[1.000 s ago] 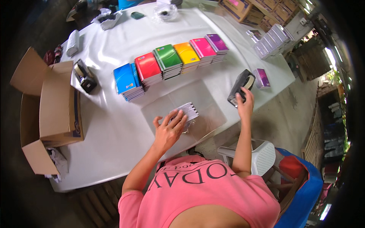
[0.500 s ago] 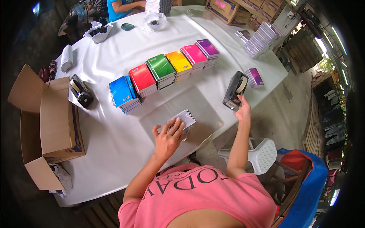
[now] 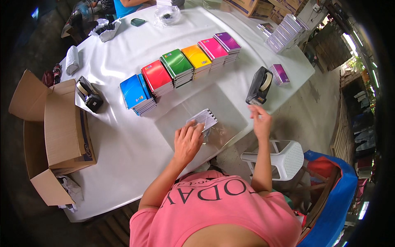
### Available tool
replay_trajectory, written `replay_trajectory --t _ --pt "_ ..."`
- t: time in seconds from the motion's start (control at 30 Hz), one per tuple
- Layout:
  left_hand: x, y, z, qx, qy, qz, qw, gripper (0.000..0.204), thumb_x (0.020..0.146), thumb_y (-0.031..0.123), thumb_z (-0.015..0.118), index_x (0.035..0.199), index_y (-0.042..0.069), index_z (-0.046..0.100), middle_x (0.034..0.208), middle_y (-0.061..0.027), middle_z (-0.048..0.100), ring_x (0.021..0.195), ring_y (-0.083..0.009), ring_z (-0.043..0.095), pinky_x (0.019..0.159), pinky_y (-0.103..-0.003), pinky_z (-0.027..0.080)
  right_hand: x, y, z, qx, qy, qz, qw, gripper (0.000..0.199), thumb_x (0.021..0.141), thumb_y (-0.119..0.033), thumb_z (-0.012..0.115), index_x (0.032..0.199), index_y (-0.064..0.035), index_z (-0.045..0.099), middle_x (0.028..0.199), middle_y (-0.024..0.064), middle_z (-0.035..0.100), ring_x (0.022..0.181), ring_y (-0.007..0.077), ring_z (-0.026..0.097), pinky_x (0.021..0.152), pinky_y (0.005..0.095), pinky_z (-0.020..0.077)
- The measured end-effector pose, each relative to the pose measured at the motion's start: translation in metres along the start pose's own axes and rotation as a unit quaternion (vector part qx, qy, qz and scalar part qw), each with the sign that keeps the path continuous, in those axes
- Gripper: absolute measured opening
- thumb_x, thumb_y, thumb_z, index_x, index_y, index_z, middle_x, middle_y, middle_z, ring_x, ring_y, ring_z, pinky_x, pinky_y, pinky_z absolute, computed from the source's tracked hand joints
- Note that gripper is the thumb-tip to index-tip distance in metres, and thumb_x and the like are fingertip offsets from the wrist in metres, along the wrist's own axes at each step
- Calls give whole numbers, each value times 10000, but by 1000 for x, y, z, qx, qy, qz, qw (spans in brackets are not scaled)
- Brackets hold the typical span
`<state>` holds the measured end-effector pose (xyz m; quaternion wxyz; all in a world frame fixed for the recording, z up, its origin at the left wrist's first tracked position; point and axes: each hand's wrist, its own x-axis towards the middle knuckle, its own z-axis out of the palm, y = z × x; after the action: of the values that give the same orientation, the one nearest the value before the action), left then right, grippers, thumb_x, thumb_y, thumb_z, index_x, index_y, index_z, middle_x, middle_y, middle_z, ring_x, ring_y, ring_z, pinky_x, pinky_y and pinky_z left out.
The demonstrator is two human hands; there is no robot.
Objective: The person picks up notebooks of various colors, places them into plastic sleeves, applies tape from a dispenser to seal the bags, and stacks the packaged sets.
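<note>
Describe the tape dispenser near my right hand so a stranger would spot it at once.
Find the big white table and go to its right side, just beyond your right hand. The black tape dispenser is there, beside a small purple notebook stack. A similar dispenser sits by the open cardboard box; only this one has purple notebooks beside it.

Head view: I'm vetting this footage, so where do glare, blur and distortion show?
In the head view, glare streaks the white table beyond the blue notebooks, the right hand looks slightly blurred, fisheye bends the table's edges, and the corners are black.
</note>
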<state>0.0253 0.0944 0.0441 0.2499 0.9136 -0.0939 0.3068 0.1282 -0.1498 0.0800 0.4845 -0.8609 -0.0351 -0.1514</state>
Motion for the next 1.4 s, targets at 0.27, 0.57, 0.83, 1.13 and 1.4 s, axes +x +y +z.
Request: replay_trajectory --t 0.27,0.57,0.83,1.13,1.4 --pt "-6 -1 11 -36 34 -21 999 589 682 126 728 1225 80 504 1082 -85 591 1035 -225 557 785 -364 402 -53 -74 72 293 -266 237 887 407 887 -343 623 663 -3 640 528 -8 516 421 52 409 392 206 295" --pt "26 12 -23 38 -140 -63 987 726 564 258 798 1237 152 550 1180 -158 525 1070 -290 534 841 -441 359 -80 0 90 137 -258 186 938 470 778 -422 723 566 -14 625 431 10 487 352 75 392 356 263 298" --pt "80 15 -13 -129 -218 -203 946 916 595 257 828 1334 68 321 1142 -167 582 992 -336 600 962 -435 355 -102 18 107 140 -576 118 797 390 731 -404 760 810 -31 677 721 28 648 647 130 600 563 294 468" --pt "-56 -24 13 -289 -93 -264 915 815 681 55 752 1368 11 316 1286 -209 457 1238 -364 415 1059 -386 311 -28 10 100 423 -499 59 754 922 611 -138 842 1381 -73 340 1411 101 381 1269 208 414 1057 341 344" --pt "-3 10 -34 -145 67 -114 981 773 487 266 882 1151 37 561 1342 -171 421 1318 -390 327 1073 -501 266 16 -38 54 171 -463 -304 815 802 560 -148 856 1279 -215 505 1462 102 317 1364 286 262 1087 472 274"
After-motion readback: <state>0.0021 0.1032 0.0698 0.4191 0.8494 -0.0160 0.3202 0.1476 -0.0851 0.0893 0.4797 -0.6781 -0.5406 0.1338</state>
